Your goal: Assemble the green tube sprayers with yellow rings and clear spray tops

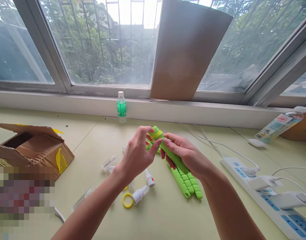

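Observation:
My right hand is wrapped round the handle of a green brush, held above the table. My left hand pinches the bristled head of that same brush with thumb and fingertips. Below my hands, several more green brushes lie side by side on the table. Near my left wrist lie white nozzle caps, a yellow ring and several clear plastic covers.
An open cardboard box stands at the left. A small water bottle is by the window sill, a tilted bottle at the far right. A white power strip with plugs and cables runs along the right side. A cardboard sheet leans on the window.

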Demonstrator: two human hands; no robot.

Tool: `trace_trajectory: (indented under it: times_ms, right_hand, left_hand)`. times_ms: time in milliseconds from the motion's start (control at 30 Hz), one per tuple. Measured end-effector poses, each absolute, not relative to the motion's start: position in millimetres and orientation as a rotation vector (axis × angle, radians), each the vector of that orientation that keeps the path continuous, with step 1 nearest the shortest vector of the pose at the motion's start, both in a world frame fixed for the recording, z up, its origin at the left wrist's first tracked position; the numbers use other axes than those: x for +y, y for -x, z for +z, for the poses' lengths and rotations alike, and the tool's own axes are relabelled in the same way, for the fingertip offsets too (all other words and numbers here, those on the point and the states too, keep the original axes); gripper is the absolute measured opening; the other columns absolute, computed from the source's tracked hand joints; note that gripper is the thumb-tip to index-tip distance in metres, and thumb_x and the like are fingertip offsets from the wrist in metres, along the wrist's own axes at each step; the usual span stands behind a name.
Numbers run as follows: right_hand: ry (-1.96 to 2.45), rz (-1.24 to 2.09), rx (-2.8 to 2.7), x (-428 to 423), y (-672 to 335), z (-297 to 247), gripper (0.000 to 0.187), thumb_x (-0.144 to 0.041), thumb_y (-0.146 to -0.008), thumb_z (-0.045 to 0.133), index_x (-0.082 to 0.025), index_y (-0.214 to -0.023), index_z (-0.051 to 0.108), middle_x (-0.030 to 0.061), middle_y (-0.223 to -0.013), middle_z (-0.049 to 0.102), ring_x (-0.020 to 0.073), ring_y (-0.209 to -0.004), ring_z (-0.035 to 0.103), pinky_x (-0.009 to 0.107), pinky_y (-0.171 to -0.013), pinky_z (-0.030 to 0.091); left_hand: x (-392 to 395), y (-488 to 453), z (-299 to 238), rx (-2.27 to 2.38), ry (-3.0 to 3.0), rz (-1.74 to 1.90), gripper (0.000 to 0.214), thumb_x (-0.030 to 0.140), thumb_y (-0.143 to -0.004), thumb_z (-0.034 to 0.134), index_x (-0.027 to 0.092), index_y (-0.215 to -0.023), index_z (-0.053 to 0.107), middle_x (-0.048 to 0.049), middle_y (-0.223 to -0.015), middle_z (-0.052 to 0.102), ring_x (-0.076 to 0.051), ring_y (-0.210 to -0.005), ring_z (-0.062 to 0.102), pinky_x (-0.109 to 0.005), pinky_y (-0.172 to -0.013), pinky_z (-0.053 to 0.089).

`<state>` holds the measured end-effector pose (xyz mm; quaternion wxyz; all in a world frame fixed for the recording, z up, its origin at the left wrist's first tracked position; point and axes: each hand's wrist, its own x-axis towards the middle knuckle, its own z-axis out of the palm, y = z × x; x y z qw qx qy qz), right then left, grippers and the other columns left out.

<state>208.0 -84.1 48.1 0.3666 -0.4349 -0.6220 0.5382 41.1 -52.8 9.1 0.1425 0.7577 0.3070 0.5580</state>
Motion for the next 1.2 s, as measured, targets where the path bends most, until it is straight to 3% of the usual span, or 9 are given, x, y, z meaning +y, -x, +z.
trace_trajectory:
  times_ms: [167,467,767,1200]
  right_hand:
    - [1.091,1.415,-1.589,-83.3,-208.4,47.0,0.026,-0.043,-0.097,0.045,-0.019,-0.092,0.055,0.0,-0.077,0.059,0.0082,-0.051,0.051,0.022,-0.049,0.038]
    - [1.056,1.465,-1.529,-86.1,-210.6,52.1,0.029,-0.041,-0.098,0.044,-0.018,-0.083,0.051,-0.0026,-0.058,0.051,0.0075,-0.047,0.042,0.021,-0.044,0.029]
    - [1.052,1.564,-1.492,-87.1,-209.7,53.1,0.032,-0.044,-0.096,0.042,-0.017,-0.084,0.055,0.0012,-0.058,0.059,0.0077,-0.038,0.04,0.021,-0.037,0.023]
    - [1.19,1.325,-1.569,-88.1,-203.3,49.5,0.034,-0.046,-0.097,0.039,-0.019,-0.083,0.054,0.0006,-0.065,0.058,0.01,-0.043,0.046,0.022,-0.039,0.031]
  left_hand:
    - [-52.4,-41.8,8.2,0.888,-2.212,1.611,0.028,0.027,-0.087,0.062,0.022,-0.107,0.043,-0.002,-0.1,0.058,-0.011,-0.078,0.061,-0.026,-0.065,0.058]
    - [-52.7,-42.4,7.2,0.786,-2.239,1.623,0.024,0.026,-0.088,0.06,0.021,-0.106,0.045,-0.0026,-0.1,0.056,-0.01,-0.076,0.06,-0.026,-0.065,0.058]
    - [-55.9,-42.7,10.3,0.673,-2.209,1.675,0.027,0.022,-0.086,0.063,0.021,-0.106,0.045,-0.0028,-0.102,0.055,-0.009,-0.076,0.063,-0.025,-0.065,0.059]
    - [-56.6,-43.7,13.1,0.862,-2.145,1.712,0.023,0.029,-0.083,0.068,0.018,-0.094,0.052,-0.0046,-0.101,0.064,-0.01,-0.072,0.066,-0.024,-0.061,0.062]
